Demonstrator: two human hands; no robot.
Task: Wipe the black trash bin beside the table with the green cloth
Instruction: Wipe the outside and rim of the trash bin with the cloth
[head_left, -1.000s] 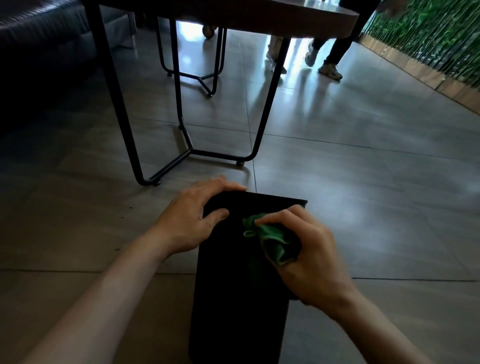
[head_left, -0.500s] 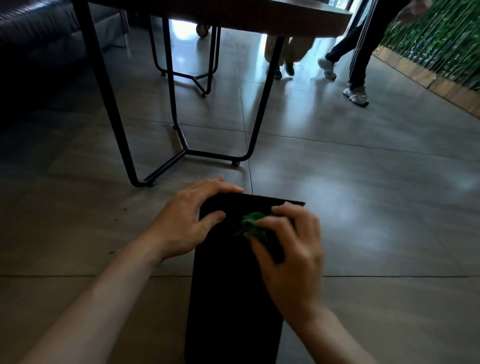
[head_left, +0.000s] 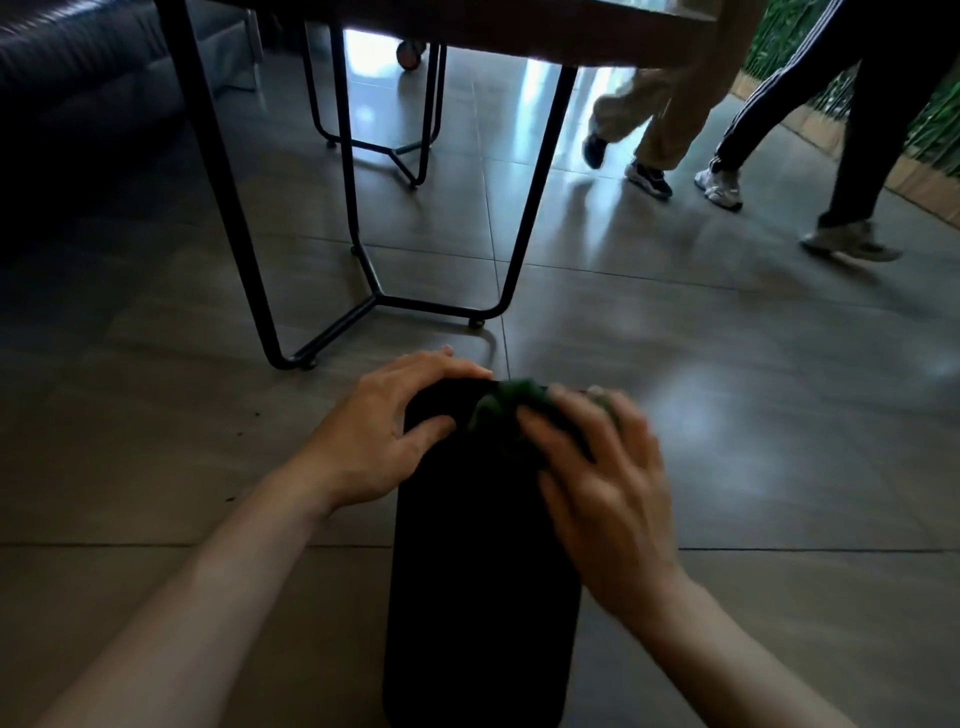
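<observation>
A: Bin (head_left: 478, 571), head view, the only view we have. Black, tall and narrow, lying lengthwise on the tiled floor (head_left: 753, 415) just in front of the table frame (head_left: 363, 291). Far end at our hands, near end toward the bottom edge.

B: Hands?

A: Left hand (head_left: 379, 436) curls over the far left corner of the bin, fingers on the end, thumb across the top face; we read it as bracing. Right hand (head_left: 597, 478) is blurred; fingers bent round the green cloth (head_left: 511, 402), bunched at the far edge.

B: Handling?

A: We judge the bin light and rigid, its dark smooth surface likely to skid on glossy tile under sideways rubbing. Hence a hold at a corner or rim, not on the flat face. The cloth is soft and crumples; wadded, it covers little, so we would spread it flatter for broader strokes.

B: Hazards?

A: Two people (head_left: 779, 156) walking past on the right, well apart from the bin. Lighting dim; dirt on black cannot be made out.
</observation>
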